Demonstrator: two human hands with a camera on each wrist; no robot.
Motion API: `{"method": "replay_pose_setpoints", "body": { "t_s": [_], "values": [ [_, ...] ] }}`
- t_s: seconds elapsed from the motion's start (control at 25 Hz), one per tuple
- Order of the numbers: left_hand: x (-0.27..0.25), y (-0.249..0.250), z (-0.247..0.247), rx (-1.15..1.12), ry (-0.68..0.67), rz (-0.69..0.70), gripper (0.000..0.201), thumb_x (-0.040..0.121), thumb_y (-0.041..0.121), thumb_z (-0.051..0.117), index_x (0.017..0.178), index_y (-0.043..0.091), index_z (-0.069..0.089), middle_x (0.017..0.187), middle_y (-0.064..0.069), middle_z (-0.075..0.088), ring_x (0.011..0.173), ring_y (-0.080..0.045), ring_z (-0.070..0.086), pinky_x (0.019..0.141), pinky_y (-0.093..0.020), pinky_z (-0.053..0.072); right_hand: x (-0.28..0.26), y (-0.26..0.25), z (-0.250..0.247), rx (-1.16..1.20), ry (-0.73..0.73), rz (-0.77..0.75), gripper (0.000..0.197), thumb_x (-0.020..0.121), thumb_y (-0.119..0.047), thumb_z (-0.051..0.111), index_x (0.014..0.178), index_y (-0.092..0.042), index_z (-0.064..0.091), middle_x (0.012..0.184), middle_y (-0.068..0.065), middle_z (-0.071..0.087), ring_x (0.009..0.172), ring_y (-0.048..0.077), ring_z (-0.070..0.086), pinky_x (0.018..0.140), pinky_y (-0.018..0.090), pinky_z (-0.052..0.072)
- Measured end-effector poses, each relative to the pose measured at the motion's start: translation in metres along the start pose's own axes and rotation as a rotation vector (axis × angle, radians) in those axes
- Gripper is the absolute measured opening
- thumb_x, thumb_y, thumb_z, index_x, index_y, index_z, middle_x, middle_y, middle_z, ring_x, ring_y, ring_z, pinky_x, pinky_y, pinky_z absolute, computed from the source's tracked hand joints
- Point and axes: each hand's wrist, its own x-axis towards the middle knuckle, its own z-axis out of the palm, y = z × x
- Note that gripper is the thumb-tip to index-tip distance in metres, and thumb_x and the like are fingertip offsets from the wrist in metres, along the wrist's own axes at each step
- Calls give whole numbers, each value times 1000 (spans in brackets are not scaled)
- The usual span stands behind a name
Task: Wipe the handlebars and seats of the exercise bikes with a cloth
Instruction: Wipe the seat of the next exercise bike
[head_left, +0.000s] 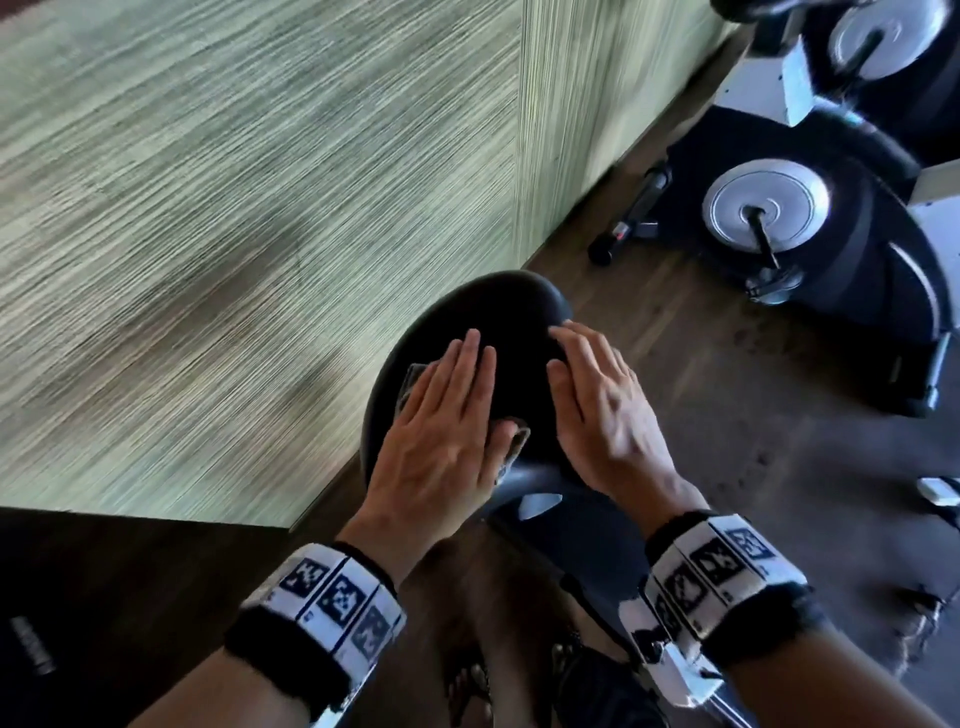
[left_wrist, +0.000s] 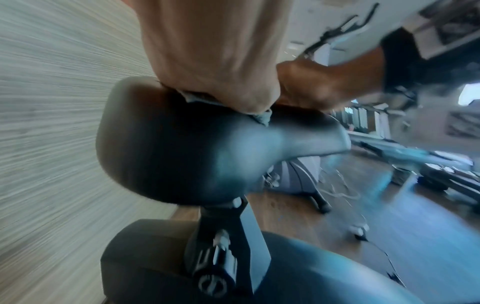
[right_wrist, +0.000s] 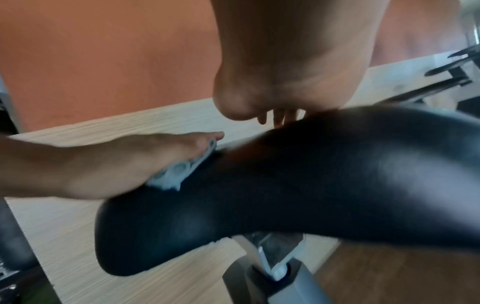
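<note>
Dim, heavily motion-blurred views with wide-angle edge stretch and bluish glare.

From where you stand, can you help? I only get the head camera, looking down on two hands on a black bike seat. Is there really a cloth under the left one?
Observer: Yes. The right wrist view shows a pale cloth bunched between the left hand and the seat.
Operator: And the right hand?
Observer: No cloth shows under the right hand; its fingertips touch the seat.
Operator: What's beneath the seat?
Observer: A black adjustment knob on the seat post.
</note>
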Motion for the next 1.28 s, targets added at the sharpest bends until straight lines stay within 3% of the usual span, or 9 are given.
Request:
{"method": "replay_pose_setpoints", "body": {
  "t_s": [0.12, 0.2, 0.36, 0.48, 0.6, 0.72, 0.88, 1.0, 1.28],
  "values": [
    [46, -19, -3, -107, -54, -247, 78, 103, 55, 13, 161, 4, 18, 169, -17, 14, 156, -29, 18, 126, -42, 17, -4, 3, 10, -115, -31, -10, 51, 107, -34, 32, 147, -8, 48, 155, 10, 45, 139, 25, 46, 117, 36, 39],
    [62, -27, -2, -148, -93, -373, 79, 103, 55, 17, 160, 1, 17, 164, -22, 26, 149, -35, 31, 121, -42, 27, -3, 5, 10, -179, -35, -39, 51, 106, -33, 31, 147, -7, 47, 154, 13, 45, 139, 27, 46, 118, 41, 37],
    [2, -26, -4, -268, 60, -566, 73, 104, 43, 38, 150, -13, 32, 126, -32, 58, 115, -41, 58, 96, -42, 48, 7, -10, 15, -313, -40, 11, 52, 103, -32, 35, 145, -2, 46, 148, 17, 47, 137, 33, 47, 114, 45, 39],
    [-27, -20, -6, -492, 37, -719, 67, 104, 36, 44, 153, -9, 31, 136, -30, 54, 126, -40, 54, 104, -39, 42, 9, -18, 21, -357, -155, 69, 64, 108, -41, 27, 156, 1, 29, 163, 25, 26, 151, 35, 29, 123, 42, 26],
    [17, -41, -3, -522, 1, -805, 57, 108, 37, 38, 150, -1, 41, 138, -25, 58, 129, -39, 53, 106, -40, 37, 10, -18, 22, -377, -220, 68, 71, 106, -48, 17, 161, -2, 16, 169, 20, 9, 157, 28, 12, 127, 37, 12],
    [31, -61, 1, -659, 27, -756, 47, 106, 43, 40, 128, 6, 60, 116, -19, 70, 114, -40, 62, 96, -46, 47, 9, -17, 24, -392, -187, 70, 68, 108, -46, 20, 161, -4, 18, 170, 18, 10, 157, 26, 13, 125, 34, 11],
    [-18, -41, -10, -706, 52, -746, 68, 99, 58, 41, 142, 6, 51, 127, -16, 65, 121, -31, 59, 105, -46, 47, 5, -15, 29, -392, -124, 58, 65, 108, -42, 28, 159, 0, 26, 167, 21, 19, 155, 30, 23, 124, 36, 19],
    [15, -47, -17, -626, -92, -793, 63, 105, 49, 38, 149, 3, 43, 136, -23, 60, 131, -38, 52, 108, -42, 38, 7, -15, 32, -376, -92, 51, 68, 106, -43, 28, 157, 1, 28, 166, 22, 21, 153, 32, 26, 124, 39, 24],
    [144, -56, -19, -426, -328, -335, 57, 108, 49, 34, 140, 6, 51, 131, -21, 64, 125, -37, 58, 106, -43, 44, 13, -10, 28, -265, -62, 59, 62, 107, -38, 28, 156, -2, 33, 166, 19, 25, 154, 28, 25, 125, 33, 21]
  ]
}}
